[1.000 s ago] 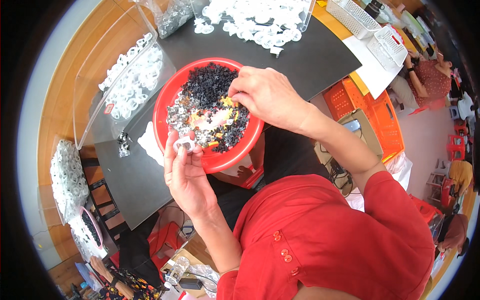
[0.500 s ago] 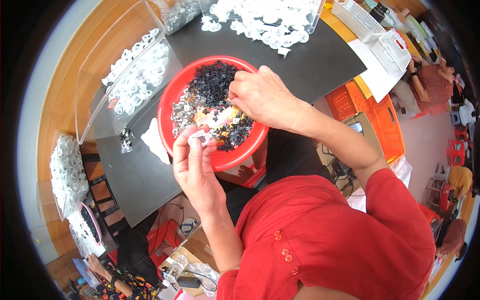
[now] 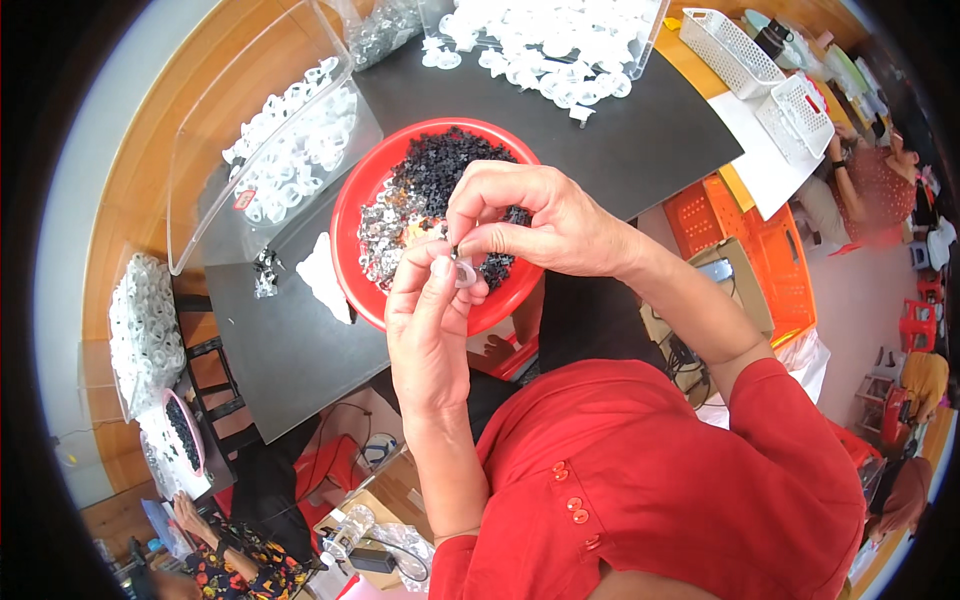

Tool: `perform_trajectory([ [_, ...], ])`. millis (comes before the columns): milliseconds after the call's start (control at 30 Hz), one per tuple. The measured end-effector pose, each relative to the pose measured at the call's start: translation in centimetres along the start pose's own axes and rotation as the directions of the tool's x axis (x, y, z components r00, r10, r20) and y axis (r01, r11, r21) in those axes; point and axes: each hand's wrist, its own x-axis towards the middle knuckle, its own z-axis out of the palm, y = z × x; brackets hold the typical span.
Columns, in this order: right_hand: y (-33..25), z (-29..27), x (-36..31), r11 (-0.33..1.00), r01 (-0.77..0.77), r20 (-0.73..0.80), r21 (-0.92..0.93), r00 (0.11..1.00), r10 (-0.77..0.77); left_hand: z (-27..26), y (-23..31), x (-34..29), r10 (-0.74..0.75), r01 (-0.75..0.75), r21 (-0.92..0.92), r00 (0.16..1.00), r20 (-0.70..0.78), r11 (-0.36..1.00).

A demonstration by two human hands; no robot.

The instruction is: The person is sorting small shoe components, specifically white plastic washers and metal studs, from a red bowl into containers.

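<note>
Over the near part of a red basin [image 3: 346, 215], my left hand [image 3: 430, 330] pinches a white plastic ring-shaped part [image 3: 464, 274] between thumb and fingers. My right hand [image 3: 535, 222] meets it from the right, thumb and forefinger closed on a small dark piece [image 3: 455, 252] at the ring's upper edge. Whether that piece sits in the ring or only touches it, I cannot tell. Inside the basin lie many small black pieces [image 3: 430, 170] at the far side and silvery metal bits [image 3: 383, 240] at the left.
A clear bin [image 3: 190, 215] of white rings stands left on the dark table [image 3: 290, 370]. More white parts [image 3: 560, 50] spill from a clear tray at the back. A white cloth [image 3: 325, 280] lies beside the basin. Orange crates [image 3: 780, 260] stand right. Other people sit at both sides.
My right hand has come out of the basin's pile to the white ring with a small dark piece. My left hand has shifted slightly right, and the view has moved a little.
</note>
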Motion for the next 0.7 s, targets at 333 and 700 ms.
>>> perform_trajectory([
  [333, -0.9, 0.7, -0.8, 0.903, 0.162, -0.077, -0.398, 0.975, -0.209, -0.2, -0.3, 0.0, -0.037, 0.029, -0.141, 0.998, -0.056, 0.990],
  [700, -1.0, 1.6, -0.9, 0.751, 0.224, -0.048, -0.621, 0.946, -0.321, -0.3, -0.6, -0.4, 0.091, -0.091, -0.014, 0.995, -0.028, 0.996],
])
